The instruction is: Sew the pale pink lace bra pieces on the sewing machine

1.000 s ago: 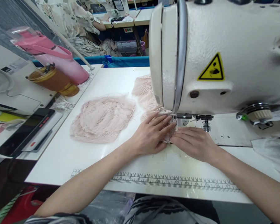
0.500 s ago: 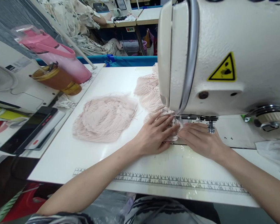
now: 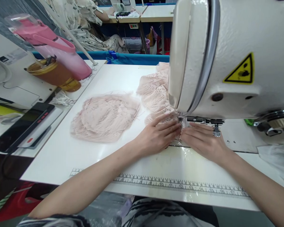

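Pale pink lace fabric (image 3: 153, 93) lies bunched left of the sewing machine head (image 3: 236, 44) and runs under its presser foot (image 3: 181, 119). My left hand (image 3: 159, 134) rests palm down on this lace, just left of the foot, its fingers stretched and its thumb mostly tucked out of sight. Close to the foot on the other side, my right hand (image 3: 202, 138) has its fingers pressed together at the lace edge. Its fingertips are partly hidden under the machine parts. A strip of lace shows between the two hands.
A separate pile of pink lace (image 3: 106, 116) lies left on the white table (image 3: 49, 160). A ruler strip (image 3: 180, 186) runs along the front edge. Further left are a pink bottle (image 3: 61, 53), an amber cup (image 3: 54, 75) and a black control panel (image 3: 21, 126). Another person's sleeve (image 3: 90, 9) shows behind.
The view has shifted slightly, so the machine head appears further right. My left hand's fingers have drawn closer together, and its thumb has tucked under. My right hand stays beside the presser foot.
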Motion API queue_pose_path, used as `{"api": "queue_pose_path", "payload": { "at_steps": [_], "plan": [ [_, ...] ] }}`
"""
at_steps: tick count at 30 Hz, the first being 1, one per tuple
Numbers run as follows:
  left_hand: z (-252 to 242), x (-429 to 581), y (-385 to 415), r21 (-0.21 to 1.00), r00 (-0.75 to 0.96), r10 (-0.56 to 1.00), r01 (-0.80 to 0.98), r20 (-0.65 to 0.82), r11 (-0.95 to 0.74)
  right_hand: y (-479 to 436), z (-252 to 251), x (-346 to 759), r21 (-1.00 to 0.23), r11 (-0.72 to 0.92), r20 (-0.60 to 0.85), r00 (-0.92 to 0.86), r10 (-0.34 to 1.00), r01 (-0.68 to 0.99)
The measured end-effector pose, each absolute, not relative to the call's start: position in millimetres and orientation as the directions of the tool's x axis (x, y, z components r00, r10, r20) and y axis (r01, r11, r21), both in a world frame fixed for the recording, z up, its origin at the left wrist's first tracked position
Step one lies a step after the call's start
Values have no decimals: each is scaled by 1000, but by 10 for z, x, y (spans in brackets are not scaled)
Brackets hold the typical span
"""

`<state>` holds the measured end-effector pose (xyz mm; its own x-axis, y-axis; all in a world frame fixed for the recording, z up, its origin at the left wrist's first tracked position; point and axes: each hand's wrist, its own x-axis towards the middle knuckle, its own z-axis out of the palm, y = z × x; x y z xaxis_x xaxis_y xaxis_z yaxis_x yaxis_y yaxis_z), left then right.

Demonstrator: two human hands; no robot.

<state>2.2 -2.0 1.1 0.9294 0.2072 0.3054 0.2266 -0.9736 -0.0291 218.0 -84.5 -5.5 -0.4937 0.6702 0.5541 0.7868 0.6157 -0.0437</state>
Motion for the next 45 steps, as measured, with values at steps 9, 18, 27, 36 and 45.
{"api": "queue_pose_path", "payload": {
  "at_steps": [9, 18, 27, 36, 45],
  "plan": [
    [46, -21, 32, -3, 924, 202, 214, 324, -977, -850, -105, 2078, -32, 612, 592, -478, 648, 790],
    [29, -22, 68, -6, 916, 219, 235, 336, -972, -766, -140, 2066, 58, 588, 585, -505, 635, 807],
    [5, -5, 53, 13, 908, 289, 300, 304, -954, -757, -218, 2137, -34, 594, 544, -484, 685, 803],
    [40, 40, -25, -21, 895, 313, 337, 318, -941, -761, -194, 2180, -170, 515, 476, -388, 789, 840],
    [-2, 72, -64, -11, 891, 352, 371, 286, -929, -779, -62, 2131, -211, 313, 512, -168, 842, 926]
  ]
}}
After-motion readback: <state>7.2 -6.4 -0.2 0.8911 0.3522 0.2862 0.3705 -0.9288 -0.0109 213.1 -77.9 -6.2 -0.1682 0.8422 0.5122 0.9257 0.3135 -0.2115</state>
